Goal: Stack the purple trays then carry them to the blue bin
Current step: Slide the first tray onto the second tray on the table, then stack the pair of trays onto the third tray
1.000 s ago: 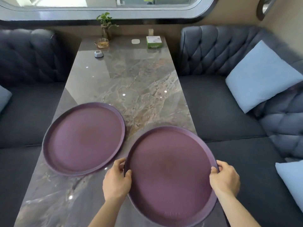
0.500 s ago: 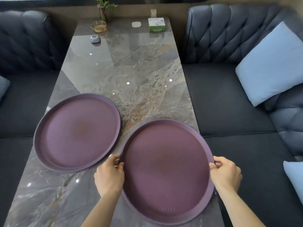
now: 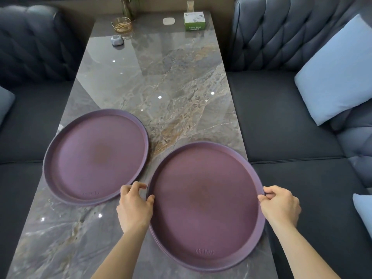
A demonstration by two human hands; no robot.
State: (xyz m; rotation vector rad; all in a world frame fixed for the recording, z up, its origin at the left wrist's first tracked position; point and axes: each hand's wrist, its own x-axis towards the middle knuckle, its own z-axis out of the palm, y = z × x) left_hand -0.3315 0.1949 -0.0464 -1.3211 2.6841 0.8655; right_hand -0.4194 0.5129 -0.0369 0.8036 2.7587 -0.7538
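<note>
Two round purple trays lie on the marble table (image 3: 161,77). The left tray (image 3: 96,156) rests flat near the table's left edge, untouched. The right tray (image 3: 205,204) sits at the near right, its rim reaching the table's right edge; extra rim lines at its lower left suggest another tray under it. My left hand (image 3: 134,206) pinches the right tray's left rim. My right hand (image 3: 279,206) pinches its right rim. No blue bin is in view.
At the table's far end stand a glass ashtray (image 3: 121,25), a small grey object (image 3: 117,40), a white pad (image 3: 168,21), a green-and-white box (image 3: 194,21) and a plant vase (image 3: 127,7). Dark tufted sofas flank the table; light-blue cushions (image 3: 340,73) lie on the right sofa.
The view has tilted down and drawn closer to the table. Both hands keep their hold on the right tray's rim, with the thumbs now hooked further over it.
</note>
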